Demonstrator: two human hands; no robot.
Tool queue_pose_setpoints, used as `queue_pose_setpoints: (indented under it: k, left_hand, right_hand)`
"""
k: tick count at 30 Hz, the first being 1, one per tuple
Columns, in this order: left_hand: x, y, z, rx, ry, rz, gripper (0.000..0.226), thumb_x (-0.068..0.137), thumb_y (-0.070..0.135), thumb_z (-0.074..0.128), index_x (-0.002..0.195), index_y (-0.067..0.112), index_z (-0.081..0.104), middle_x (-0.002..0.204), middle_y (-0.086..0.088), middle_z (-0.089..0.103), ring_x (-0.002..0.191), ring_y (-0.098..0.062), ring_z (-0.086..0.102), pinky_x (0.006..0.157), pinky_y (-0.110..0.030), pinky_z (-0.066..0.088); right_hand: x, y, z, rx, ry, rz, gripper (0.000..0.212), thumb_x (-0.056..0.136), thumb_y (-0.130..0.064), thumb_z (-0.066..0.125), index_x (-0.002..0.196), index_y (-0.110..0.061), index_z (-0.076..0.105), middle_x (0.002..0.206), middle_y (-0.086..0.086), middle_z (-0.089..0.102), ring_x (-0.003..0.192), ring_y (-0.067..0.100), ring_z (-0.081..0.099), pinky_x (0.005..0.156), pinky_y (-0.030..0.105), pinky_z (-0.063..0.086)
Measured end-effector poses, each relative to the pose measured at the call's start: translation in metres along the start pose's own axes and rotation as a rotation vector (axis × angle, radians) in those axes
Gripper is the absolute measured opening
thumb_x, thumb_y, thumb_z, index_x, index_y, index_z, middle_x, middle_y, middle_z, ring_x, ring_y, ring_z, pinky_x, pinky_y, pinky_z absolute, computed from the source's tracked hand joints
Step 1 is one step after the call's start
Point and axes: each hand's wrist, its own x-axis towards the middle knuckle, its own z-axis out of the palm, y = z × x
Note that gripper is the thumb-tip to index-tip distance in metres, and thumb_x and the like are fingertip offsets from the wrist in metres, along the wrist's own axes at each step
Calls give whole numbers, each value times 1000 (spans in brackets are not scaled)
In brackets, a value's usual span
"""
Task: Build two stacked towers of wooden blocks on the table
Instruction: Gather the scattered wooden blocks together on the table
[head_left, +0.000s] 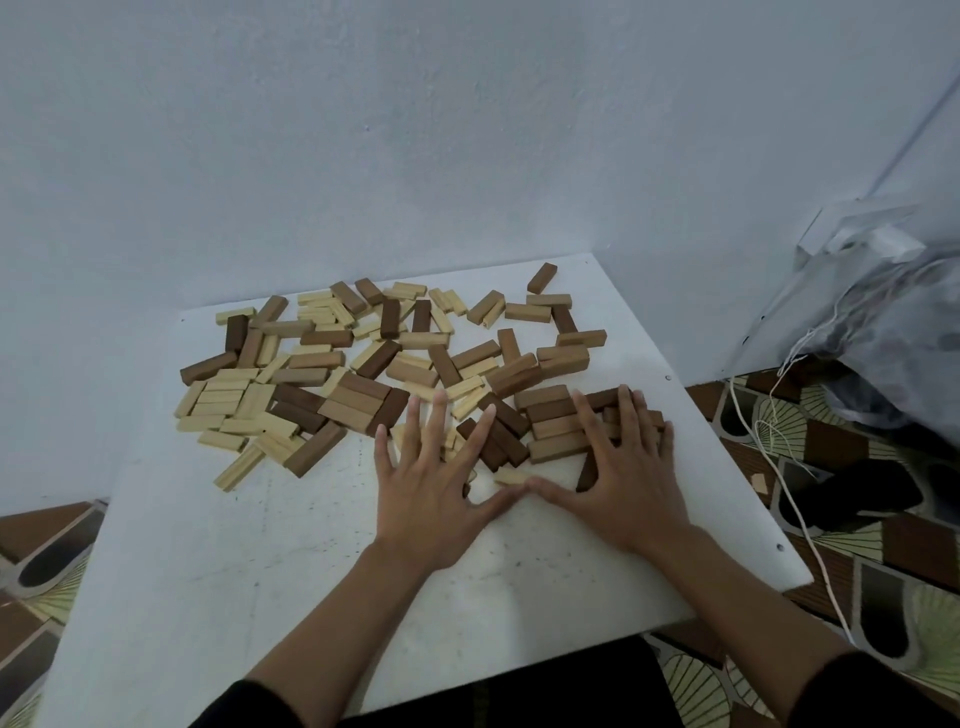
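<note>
Resting flat with fingers spread, left hand (434, 491) and right hand (626, 467) lie on the near edge of the wooden blocks (363, 364), gripping nothing; thumbs nearly touch. Blocks lie loose, unstacked, across the far half of the white table (208, 545); plastic bag (883, 312) sits right of it

Wooden blocks (395, 358) lie scattered flat across the far half of the white bench (234, 561). Left hand (436, 499) and right hand (623, 478) rest spread-fingered on the near-right blocks.
</note>
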Motion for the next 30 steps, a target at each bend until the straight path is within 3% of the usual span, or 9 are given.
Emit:
queue_pose_setpoints:
  k: [10,20,30]
  left_hand:
    - [39,-17,-5,-12,-51,-6,94,74,100,7,153,54,-14,170,0,-11,154,-24,-22,120,-57,-12]
    - [58,-18,3,16,-100,-58,93,76,98,3,155,52,-10,170,3,-10,155,-23,-18,116,-60,-5]
    - [75,-17,2,20,-139,-86,95,74,98,-2,156,50,-12,170,3,-13,154,-23,-20,116,-64,0]
  right_hand:
    - [53,1,-2,1,-13,-54,118,59,-107,30,150,-53,-23,166,0,-22,149,19,-31,120,63,-7]
    - [83,4,5,-48,-2,-93,115,60,-107,20,157,-48,3,167,-1,-19,153,21,-23,117,71,-1]
    - [106,6,7,-67,4,-94,110,64,-105,23,156,-49,3,167,-3,-19,153,21,-21,117,70,-2]
